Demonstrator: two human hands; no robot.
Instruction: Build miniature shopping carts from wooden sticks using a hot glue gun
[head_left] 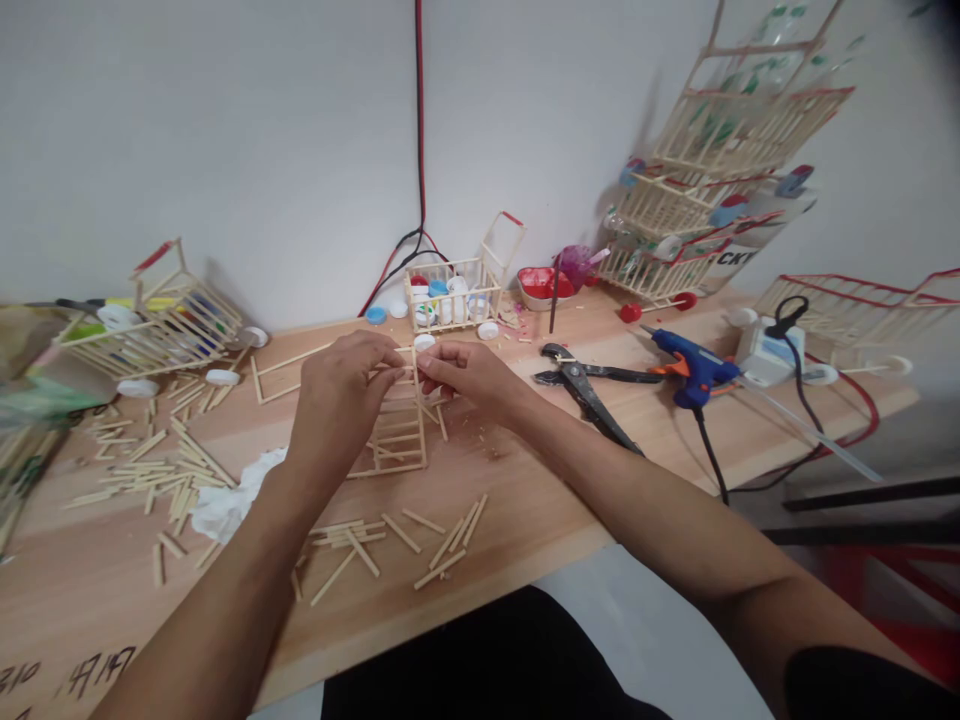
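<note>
Stick frame [421, 425] is mid-view, just left of centre, w/ both hands at its far end, so imo it's all about a steady joint rn. L hand [349, 375] has thumb + finger pinched on the far end, R hand [469, 375] is pinched right next to it, by the top of the R-hand upright. Can't tell if there's a loose bit btw the fingertips, they hide it.

Tips, fwiw: pinch close to the corner, not mid-stick, bc thin sticks prob flex and twist the rungs. Let one hand be the clamp and the other do the fine nudging. Can't tell if the near end sits flat on the tabletop [517, 520] or tilts a bit, but bracing it there would def help keep it square. Go light, too much squeeze could pop a joint.

Also watch the white cap [424, 341] just behind the fingertips, easy to bump. Glue gun [694, 370] is lying right of centre, pliers [577, 385] btw it and the R hand, both unheld. Loose sticks [401, 534] at lower centre are near the L forearm, so lift the elbow a bit tbh.
</note>
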